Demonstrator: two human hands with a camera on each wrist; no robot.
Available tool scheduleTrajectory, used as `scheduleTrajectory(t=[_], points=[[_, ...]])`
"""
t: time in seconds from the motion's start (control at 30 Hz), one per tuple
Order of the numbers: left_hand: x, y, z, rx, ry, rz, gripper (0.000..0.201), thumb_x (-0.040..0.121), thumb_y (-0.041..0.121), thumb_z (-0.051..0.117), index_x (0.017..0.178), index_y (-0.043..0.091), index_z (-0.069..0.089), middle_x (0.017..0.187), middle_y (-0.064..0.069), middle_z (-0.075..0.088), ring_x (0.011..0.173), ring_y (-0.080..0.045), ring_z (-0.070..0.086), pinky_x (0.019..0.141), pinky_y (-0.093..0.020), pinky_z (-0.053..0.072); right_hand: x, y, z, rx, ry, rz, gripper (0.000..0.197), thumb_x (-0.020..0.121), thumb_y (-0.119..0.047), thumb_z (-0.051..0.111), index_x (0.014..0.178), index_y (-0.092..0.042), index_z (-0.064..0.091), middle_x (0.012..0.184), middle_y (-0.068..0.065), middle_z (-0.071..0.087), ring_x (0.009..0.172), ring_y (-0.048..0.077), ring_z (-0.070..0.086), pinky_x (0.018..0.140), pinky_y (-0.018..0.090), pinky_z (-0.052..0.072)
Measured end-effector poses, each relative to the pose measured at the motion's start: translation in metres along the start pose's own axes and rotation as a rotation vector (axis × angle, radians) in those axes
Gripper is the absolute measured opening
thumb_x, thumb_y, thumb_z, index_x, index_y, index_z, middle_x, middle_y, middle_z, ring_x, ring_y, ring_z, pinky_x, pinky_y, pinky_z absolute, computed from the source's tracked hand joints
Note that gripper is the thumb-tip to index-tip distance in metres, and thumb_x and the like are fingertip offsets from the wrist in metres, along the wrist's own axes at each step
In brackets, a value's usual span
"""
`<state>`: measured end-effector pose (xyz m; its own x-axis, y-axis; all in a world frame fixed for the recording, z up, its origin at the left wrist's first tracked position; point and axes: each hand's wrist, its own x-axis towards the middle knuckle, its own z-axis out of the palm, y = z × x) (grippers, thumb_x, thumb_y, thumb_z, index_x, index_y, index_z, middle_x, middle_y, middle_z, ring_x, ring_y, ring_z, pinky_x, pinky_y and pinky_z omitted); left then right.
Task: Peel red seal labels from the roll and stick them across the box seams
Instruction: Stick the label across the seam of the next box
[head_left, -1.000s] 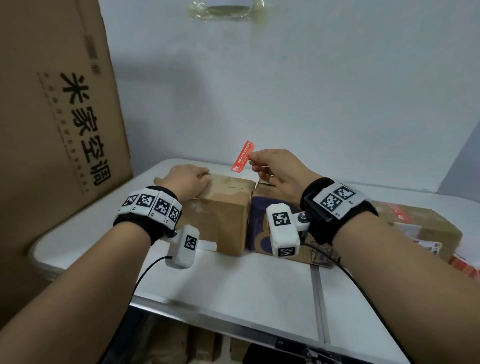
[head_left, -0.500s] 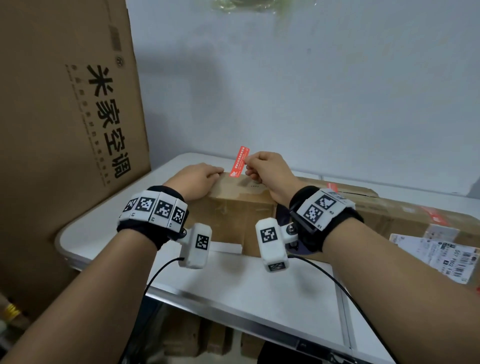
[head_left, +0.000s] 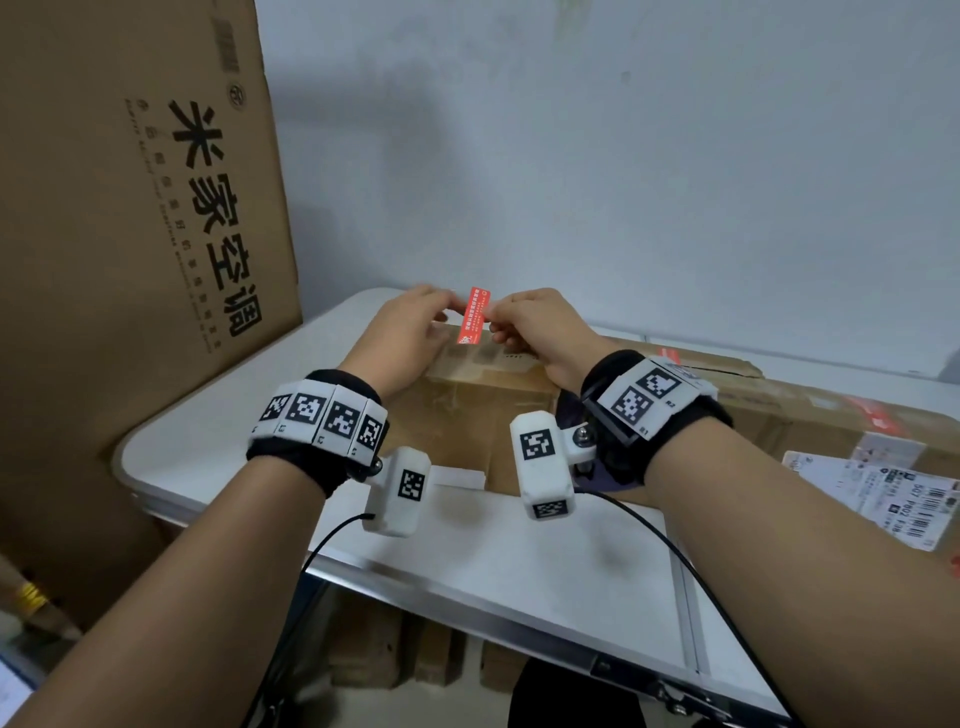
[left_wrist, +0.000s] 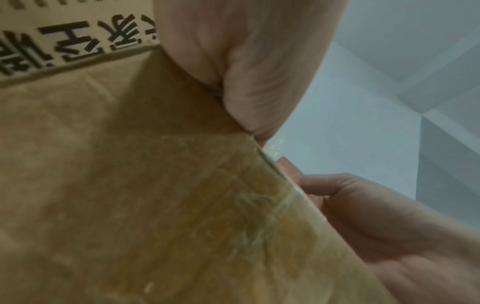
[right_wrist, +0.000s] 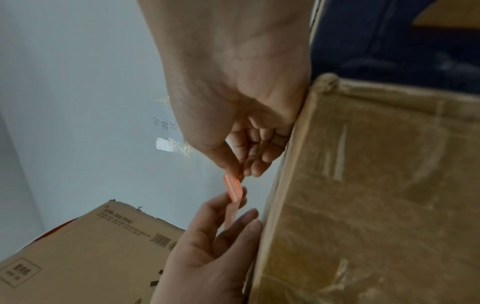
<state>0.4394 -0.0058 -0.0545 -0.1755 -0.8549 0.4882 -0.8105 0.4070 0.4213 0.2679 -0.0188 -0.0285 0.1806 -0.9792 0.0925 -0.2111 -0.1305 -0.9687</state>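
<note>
A small red seal label (head_left: 473, 315) stands nearly upright just above the far top edge of a small brown box (head_left: 483, 400) on the white table. My right hand (head_left: 496, 317) pinches the label's right edge between thumb and forefinger. My left hand (head_left: 442, 307) meets it from the left, fingertips on the other edge. In the right wrist view the right hand (right_wrist: 237, 174) pinches the label (right_wrist: 232, 187) at its upper end. Below it, the left hand (right_wrist: 241, 207) takes the lower end between thumb and fingers, beside the box (right_wrist: 363, 205). No label roll is in view.
A tall printed carton (head_left: 130, 234) stands at the table's left edge. Long flat cartons (head_left: 779, 410) with a shipping label (head_left: 878, 493) lie to the right. A dark blue item (head_left: 566, 410) sits between the boxes. The white table (head_left: 519, 561) runs toward me, with the wall close behind.
My left hand has lifted off the box top and come up to the label. The label, held by the right hand, has turned more upright and moved slightly left.
</note>
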Motion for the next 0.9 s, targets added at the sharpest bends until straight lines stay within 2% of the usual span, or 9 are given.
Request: scheduleTrajectory(t=[0.03, 0.07, 0.17, 0.3, 0.43, 0.53, 0.7, 0.83, 0.9], points=[[-0.002, 0.002, -0.002, -0.08, 0.028, -0.024, 0.029, 0.087, 0.005, 0.058, 0.108, 0.025, 0.061, 0.115, 0.004, 0.061, 0.094, -0.009, 0.063, 0.078, -0.012, 0.044, 0.0, 0.0, 0.0, 0.002, 0.0, 0.002, 0.012, 0.087, -0.009, 0.061, 0.077, -0.004, 0.064, 0.065, 0.005, 0.057, 0.055, 0.011, 0.05, 0.054, 0.019, 0.042], [-0.004, 0.004, -0.004, -0.15, 0.045, -0.042, 0.03, 0.086, 0.003, 0.06, 0.103, 0.027, 0.058, 0.114, 0.005, 0.061, 0.09, -0.006, 0.065, 0.073, -0.01, 0.045, 0.001, 0.0, 0.0, 0.005, 0.0, 0.003, 0.011, 0.087, -0.009, 0.061, 0.077, -0.004, 0.064, 0.065, 0.005, 0.057, 0.055, 0.011, 0.05, 0.054, 0.019, 0.042], [-0.01, 0.01, -0.007, -0.236, 0.05, -0.033, 0.027, 0.084, 0.009, 0.067, 0.098, 0.027, 0.053, 0.113, 0.006, 0.059, 0.089, -0.006, 0.068, 0.076, -0.018, 0.053, 0.001, 0.0, 0.0, 0.008, 0.0, 0.002, 0.011, 0.086, -0.008, 0.06, 0.077, -0.003, 0.064, 0.065, 0.006, 0.056, 0.055, 0.012, 0.05, 0.054, 0.02, 0.042], [-0.012, 0.014, -0.005, -0.244, 0.057, 0.019, 0.028, 0.081, 0.016, 0.072, 0.091, 0.034, 0.054, 0.108, 0.005, 0.059, 0.086, -0.01, 0.07, 0.077, -0.024, 0.056, 0.0, 0.0, 0.001, -0.009, -0.005, -0.002, 0.009, 0.086, -0.006, 0.059, 0.08, -0.002, 0.063, 0.063, 0.006, 0.055, 0.052, 0.011, 0.049, 0.054, 0.02, 0.042], [-0.013, 0.011, -0.005, -0.235, 0.111, 0.015, 0.015, 0.082, 0.024, 0.073, 0.086, 0.03, 0.06, 0.099, 0.003, 0.06, 0.082, -0.009, 0.068, 0.072, -0.01, 0.048, 0.001, 0.002, 0.003, -0.038, 0.008, -0.006, 0.009, 0.085, -0.006, 0.059, 0.077, -0.003, 0.061, 0.06, 0.006, 0.054, 0.051, 0.012, 0.049, 0.055, 0.021, 0.043], [-0.013, 0.007, -0.004, -0.144, 0.143, 0.008, 0.008, 0.083, 0.024, 0.072, 0.088, 0.024, 0.066, 0.096, 0.003, 0.061, 0.084, -0.008, 0.065, 0.068, 0.0, 0.039, 0.001, 0.004, 0.004, -0.069, 0.017, -0.024, 0.01, 0.081, -0.007, 0.059, 0.071, -0.006, 0.06, 0.058, 0.004, 0.055, 0.052, 0.013, 0.049, 0.058, 0.022, 0.043], [-0.016, 0.008, -0.005, -0.118, 0.162, 0.027, 0.005, 0.083, 0.024, 0.071, 0.087, 0.027, 0.07, 0.092, 0.003, 0.063, 0.081, -0.008, 0.063, 0.069, 0.0, 0.038, 0.003, 0.008, 0.007, -0.138, 0.032, -0.055, 0.024, 0.079, -0.016, 0.068, 0.056, -0.018, 0.059, 0.055, -0.002, 0.057, 0.051, 0.009, 0.052, 0.058, 0.022, 0.044], [-0.019, 0.01, -0.007, -0.102, 0.161, 0.041, 0.008, 0.083, 0.027, 0.071, 0.09, 0.024, 0.071, 0.093, 0.004, 0.064, 0.081, -0.008, 0.063, 0.069, -0.005, 0.04, 0.0, 0.007, 0.007, -0.153, 0.018, -0.068, 0.026, 0.072, -0.031, 0.078, 0.06, -0.017, 0.061, 0.059, -0.001, 0.059, 0.057, 0.012, 0.053, 0.06, 0.025, 0.046], [-0.02, 0.011, -0.009, -0.115, 0.159, 0.044, 0.008, 0.083, 0.027, 0.071, 0.091, 0.024, 0.071, 0.093, 0.004, 0.063, 0.08, -0.009, 0.063, 0.069, -0.007, 0.041, -0.002, 0.006, 0.007, -0.163, 0.026, -0.074, 0.027, 0.072, -0.033, 0.079, 0.062, -0.017, 0.061, 0.059, -0.001, 0.059, 0.056, 0.012, 0.052, 0.059, 0.024, 0.045]])
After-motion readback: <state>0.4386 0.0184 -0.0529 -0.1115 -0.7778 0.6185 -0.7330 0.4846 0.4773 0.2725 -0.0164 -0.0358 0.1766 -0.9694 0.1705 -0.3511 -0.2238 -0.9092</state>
